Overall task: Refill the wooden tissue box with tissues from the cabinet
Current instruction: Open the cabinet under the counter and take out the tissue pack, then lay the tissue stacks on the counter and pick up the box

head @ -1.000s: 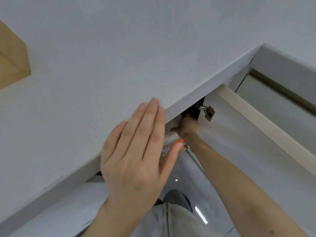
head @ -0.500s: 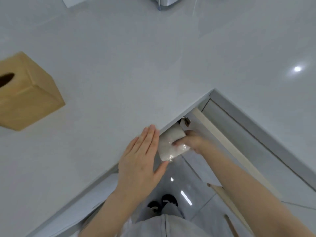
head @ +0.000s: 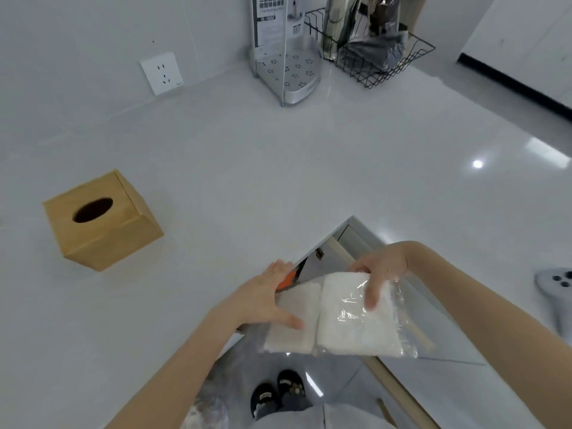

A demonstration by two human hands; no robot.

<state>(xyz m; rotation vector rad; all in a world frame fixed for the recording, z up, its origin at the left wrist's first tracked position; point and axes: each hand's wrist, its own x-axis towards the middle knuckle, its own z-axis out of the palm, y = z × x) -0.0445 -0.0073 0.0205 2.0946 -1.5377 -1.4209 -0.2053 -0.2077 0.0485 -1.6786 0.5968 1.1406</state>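
A clear plastic pack of white tissues is held in the air at the counter's front edge, in front of me. My right hand grips its far right side, fingers over the top. My left hand holds its left end, thumb on top. The wooden tissue box stands on the white counter at the left, its dark oval opening facing up with no tissue showing. Below the pack, the cabinet door stands open.
A metal corner rack and a black wire basket with bags stand at the counter's back. A wall socket is on the back wall. My slippered feet show on the glossy floor below.
My right hand has pulled the tissue pack out of the cabinet and up to counter level. My left hand left the counter edge and took hold of the pack. The view tilted up.
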